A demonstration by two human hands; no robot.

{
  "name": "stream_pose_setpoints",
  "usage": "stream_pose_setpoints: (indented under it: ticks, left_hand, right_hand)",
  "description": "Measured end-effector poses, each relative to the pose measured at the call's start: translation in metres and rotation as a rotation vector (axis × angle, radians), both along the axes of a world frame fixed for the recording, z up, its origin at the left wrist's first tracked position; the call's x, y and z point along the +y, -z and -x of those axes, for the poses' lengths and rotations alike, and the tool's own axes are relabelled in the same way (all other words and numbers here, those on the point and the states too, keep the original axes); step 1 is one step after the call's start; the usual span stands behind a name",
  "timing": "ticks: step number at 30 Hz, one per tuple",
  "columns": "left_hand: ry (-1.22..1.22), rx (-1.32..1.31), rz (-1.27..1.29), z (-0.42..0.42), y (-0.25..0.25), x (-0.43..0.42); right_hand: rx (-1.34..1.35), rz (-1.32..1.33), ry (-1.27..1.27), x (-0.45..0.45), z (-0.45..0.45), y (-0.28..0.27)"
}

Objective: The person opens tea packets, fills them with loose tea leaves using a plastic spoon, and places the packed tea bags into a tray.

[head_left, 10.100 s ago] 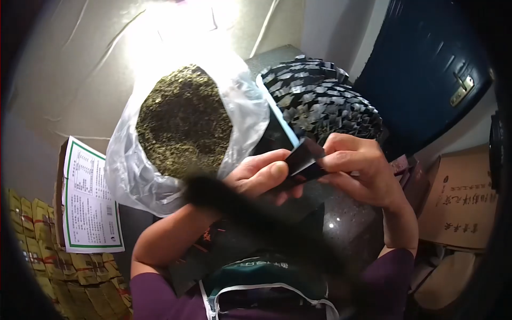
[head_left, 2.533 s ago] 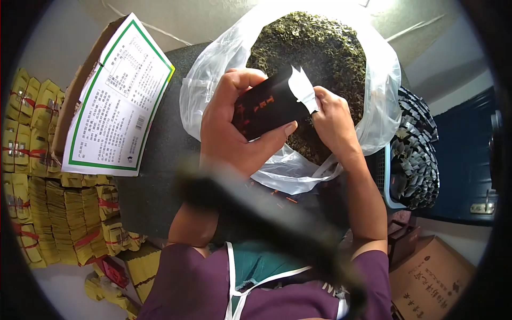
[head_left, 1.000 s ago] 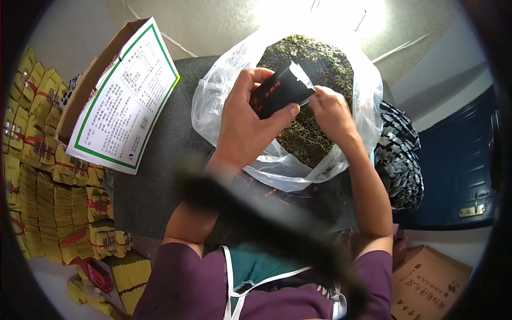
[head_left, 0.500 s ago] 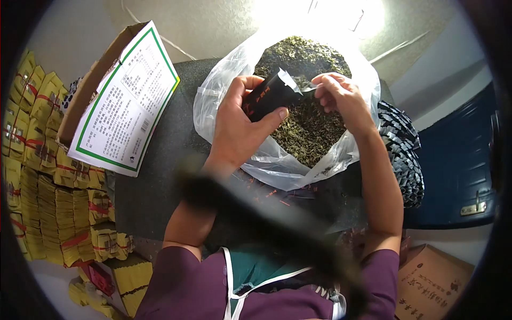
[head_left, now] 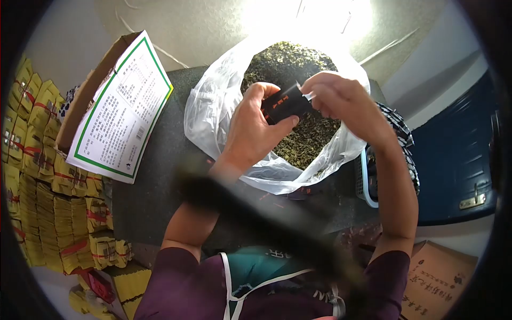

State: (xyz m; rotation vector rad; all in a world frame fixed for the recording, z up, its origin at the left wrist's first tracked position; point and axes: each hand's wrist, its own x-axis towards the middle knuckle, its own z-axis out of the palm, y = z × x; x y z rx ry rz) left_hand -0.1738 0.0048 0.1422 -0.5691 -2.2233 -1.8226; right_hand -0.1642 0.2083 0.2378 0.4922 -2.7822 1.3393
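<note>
Through the head camera I am looking into what I am taking for a small tea workshop. Dried tea leaves (head_left: 306,141) are filling an open clear plastic bag (head_left: 205,114) on a dark worktop (head_left: 149,194), and a black packet (head_left: 286,104) is showing the word TEA. At left, yellow packets (head_left: 53,224) are standing in red-banded stacks, and a barcoded product sheet (head_left: 118,114) is resting against a carton (head_left: 81,109). A printed cardboard box (head_left: 432,277) is sitting at lower right.
</note>
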Motion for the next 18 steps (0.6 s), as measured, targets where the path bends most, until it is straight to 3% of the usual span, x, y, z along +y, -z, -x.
stream_pose_setpoints:
  ticks: [2, 3, 5, 8, 11, 13, 15, 18]
  left_hand:
    - [0.009, -0.012, -0.025, 0.001, -0.002, 0.004]
    - [0.015, -0.036, -0.046, 0.000, -0.003, 0.005]
    - [0.031, -0.076, -0.079, -0.001, -0.009, 0.006]
    - [0.094, -0.142, -0.124, 0.000, -0.011, 0.005]
    - [0.139, -0.128, -0.159, 0.000, -0.013, 0.007]
    - [0.244, -0.221, -0.397, -0.005, -0.018, 0.007]
    - [0.241, -0.186, -0.277, 0.001, -0.013, 0.003]
    - [0.290, -0.257, -0.417, 0.004, -0.020, 0.002]
  right_hand:
    - [0.151, -0.203, -0.006, -0.012, -0.013, -0.009]
    - [0.157, -0.205, -0.003, -0.011, -0.016, -0.010]
    - [0.509, -0.274, -0.064, -0.011, -0.020, -0.012]
    - [0.696, -0.313, 0.004, -0.007, -0.030, -0.022]
    - [0.738, -0.222, 0.077, 0.000, -0.039, -0.029]
    - [0.723, -0.214, 0.134, 0.007, -0.039, -0.027]
    - [0.697, -0.206, 0.217, 0.015, -0.038, -0.013]
    - [0.757, -0.412, 0.109, 0.028, -0.040, 0.009]
